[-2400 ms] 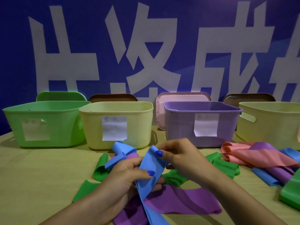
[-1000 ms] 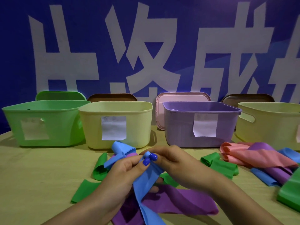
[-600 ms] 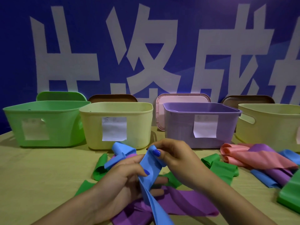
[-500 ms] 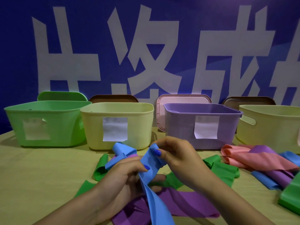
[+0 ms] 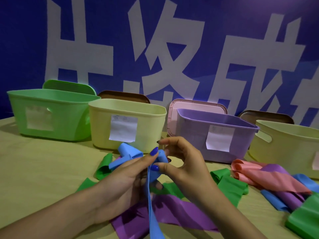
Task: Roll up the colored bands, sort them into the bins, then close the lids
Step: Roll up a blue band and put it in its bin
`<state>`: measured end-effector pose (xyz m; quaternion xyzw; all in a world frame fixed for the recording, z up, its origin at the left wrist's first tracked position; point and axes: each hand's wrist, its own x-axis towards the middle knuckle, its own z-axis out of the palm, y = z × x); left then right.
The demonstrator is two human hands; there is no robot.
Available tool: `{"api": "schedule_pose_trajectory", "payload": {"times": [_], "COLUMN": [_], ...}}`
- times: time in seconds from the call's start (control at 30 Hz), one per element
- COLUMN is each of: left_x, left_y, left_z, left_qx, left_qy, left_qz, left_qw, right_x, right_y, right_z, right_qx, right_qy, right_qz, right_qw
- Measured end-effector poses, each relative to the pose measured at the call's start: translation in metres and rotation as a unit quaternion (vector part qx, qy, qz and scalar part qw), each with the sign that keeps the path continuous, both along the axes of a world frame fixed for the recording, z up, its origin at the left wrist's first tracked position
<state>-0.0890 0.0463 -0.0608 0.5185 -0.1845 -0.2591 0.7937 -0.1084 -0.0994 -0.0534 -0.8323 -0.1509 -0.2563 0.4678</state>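
Note:
A long blue band (image 5: 152, 200) runs up from the bottom edge to a small rolled end (image 5: 162, 156) above the table. My left hand (image 5: 127, 176) and my right hand (image 5: 179, 163) both pinch that rolled end between thumb and fingers. A purple band (image 5: 176, 213) lies flat under my hands. Green bands (image 5: 229, 185) lie behind them. Another blue band (image 5: 128, 153) sits loosely curled by the yellow bin (image 5: 126, 125). A green bin (image 5: 50, 114), a purple bin (image 5: 215, 133) and a second yellow bin (image 5: 290, 145) stand open in a row.
Lids lean on the blue wall behind the bins: green (image 5: 69, 86), brown (image 5: 124, 96), pink (image 5: 198, 104), brown (image 5: 265, 116). A heap of pink, purple, blue and green bands (image 5: 279, 185) lies at the right. The tan tabletop (image 5: 38, 169) is bare at the left.
The wide blue band end held between my hands has been wound into a small tight roll. My view has tilted slightly to the left.

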Motion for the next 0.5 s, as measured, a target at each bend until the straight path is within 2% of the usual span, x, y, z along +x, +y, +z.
{"api": "schedule_pose_trajectory", "payload": {"times": [0.1,0.3,0.43,0.5], "left_x": [0.002,0.004,0.004,0.002], "left_y": [0.0,0.002,0.004,0.003], "left_z": [-0.004,-0.004,-0.004,-0.004], "left_qx": [-0.002,-0.047,-0.037,-0.027], "left_qy": [0.011,0.044,0.051,0.04], "left_qz": [0.012,-0.027,-0.003,-0.012], "left_qw": [1.0,0.998,0.998,0.999], "right_x": [-0.001,-0.005,-0.011,-0.015], "right_y": [0.004,0.004,0.0,-0.005], "right_z": [-0.001,0.002,0.012,0.018], "right_qx": [-0.087,-0.12,-0.103,-0.092], "right_qy": [-0.031,0.004,0.11,0.139], "right_qz": [-0.02,0.004,0.113,0.137], "right_qw": [0.996,0.993,0.982,0.977]}}
